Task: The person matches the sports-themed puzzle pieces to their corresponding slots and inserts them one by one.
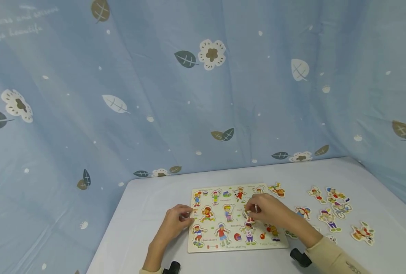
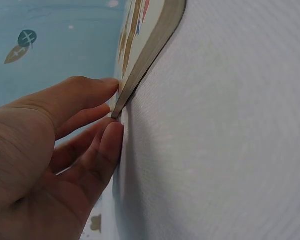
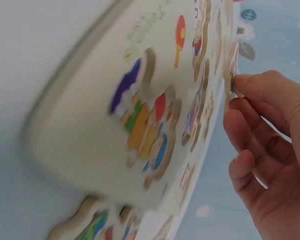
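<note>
A wooden peg puzzle board [image 1: 220,220] with pictures of children at sports lies flat on the white table. My left hand [image 1: 174,223] holds the board by its left edge; in the left wrist view, the thumb and fingers [image 2: 110,142] meet around that edge. Over the right part of the board, my right hand [image 1: 269,208] pinches a small puzzle piece [image 3: 231,70] by its knob between thumb and fingertip. The held piece's picture is mostly hidden. Close by on the board sits a table tennis figure [image 3: 149,135].
Several loose puzzle pieces lie on the table to the right, among them a cyclist piece [image 1: 341,209] and a far-right piece [image 1: 363,233]. Another piece [image 1: 277,189] lies by the board's upper right corner. A blue patterned curtain [image 1: 203,95] hangs behind the table.
</note>
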`<state>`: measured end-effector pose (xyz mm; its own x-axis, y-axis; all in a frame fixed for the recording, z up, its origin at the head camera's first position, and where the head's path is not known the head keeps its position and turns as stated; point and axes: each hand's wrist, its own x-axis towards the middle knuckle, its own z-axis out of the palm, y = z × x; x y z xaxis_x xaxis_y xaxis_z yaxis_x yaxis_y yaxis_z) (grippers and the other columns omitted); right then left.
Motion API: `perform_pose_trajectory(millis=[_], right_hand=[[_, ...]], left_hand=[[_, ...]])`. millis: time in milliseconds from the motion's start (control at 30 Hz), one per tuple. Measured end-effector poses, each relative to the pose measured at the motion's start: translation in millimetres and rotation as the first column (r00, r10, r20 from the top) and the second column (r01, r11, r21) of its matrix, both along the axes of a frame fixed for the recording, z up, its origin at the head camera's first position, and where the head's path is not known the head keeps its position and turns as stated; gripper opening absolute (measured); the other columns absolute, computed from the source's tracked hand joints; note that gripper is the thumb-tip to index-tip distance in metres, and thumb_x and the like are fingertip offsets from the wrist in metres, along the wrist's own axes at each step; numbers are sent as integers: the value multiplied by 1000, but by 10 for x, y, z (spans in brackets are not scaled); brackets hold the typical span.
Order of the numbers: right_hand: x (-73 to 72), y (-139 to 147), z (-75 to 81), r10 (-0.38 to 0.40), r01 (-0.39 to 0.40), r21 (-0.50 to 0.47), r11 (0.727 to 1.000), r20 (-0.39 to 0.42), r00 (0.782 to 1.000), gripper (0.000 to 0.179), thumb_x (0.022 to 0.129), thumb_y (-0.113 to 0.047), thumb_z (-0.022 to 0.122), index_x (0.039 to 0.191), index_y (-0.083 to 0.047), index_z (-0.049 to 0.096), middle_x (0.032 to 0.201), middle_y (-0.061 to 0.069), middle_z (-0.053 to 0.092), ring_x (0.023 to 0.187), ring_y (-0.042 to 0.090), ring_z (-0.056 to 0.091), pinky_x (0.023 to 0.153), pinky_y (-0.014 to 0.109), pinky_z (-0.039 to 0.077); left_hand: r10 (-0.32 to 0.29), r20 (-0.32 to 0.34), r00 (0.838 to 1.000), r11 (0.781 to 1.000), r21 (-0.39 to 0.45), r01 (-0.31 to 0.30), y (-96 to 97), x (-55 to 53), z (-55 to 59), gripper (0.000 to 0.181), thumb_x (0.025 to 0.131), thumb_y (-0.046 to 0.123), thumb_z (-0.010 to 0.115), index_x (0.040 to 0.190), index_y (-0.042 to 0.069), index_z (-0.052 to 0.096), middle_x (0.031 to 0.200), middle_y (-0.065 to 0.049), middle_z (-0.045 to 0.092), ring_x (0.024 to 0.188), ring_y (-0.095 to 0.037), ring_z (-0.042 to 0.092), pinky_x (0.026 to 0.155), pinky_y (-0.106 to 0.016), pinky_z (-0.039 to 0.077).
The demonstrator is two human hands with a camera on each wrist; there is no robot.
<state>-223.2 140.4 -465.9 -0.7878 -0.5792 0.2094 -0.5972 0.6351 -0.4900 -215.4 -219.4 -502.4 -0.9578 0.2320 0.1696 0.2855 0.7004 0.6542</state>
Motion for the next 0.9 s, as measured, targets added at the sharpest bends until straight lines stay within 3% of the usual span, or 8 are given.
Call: perform_pose_trajectory(millis=[333, 567, 900], right_hand=[[-212, -401, -31, -22, 24, 34, 999, -70, 997, 5, 86, -16, 74, 91, -18, 74, 84, -9, 64, 70, 5, 54, 59, 18, 44], [-342, -740, -72, -53, 56, 40, 998, -68, 996, 5, 87, -19, 74, 90, -16, 73, 85, -7, 64, 67, 0, 50, 56, 18, 43], [-517, -1226, -2, -61, 65, 58, 996, -68, 996, 5, 90, -19, 72, 88, -14, 73, 86, -2, 67, 68, 4, 55, 55, 19, 44]], left_hand=[[-6, 19, 1000, 1000, 17, 6, -9, -16, -12, 30, 80, 16, 79, 108, 5, 73, 108, -8, 68, 88, -16, 65, 70, -18, 54], [-17, 25, 1000, 999, 30, 17, -7, -25, -36, 31, 81, 16, 79, 109, 4, 73, 110, -9, 68, 89, -16, 65, 70, -18, 54], [-12, 29, 1000, 1000, 20, 11, -22, -34, -20, 31, 81, 17, 79, 109, 5, 73, 108, -7, 69, 88, -15, 65, 70, -19, 54]])
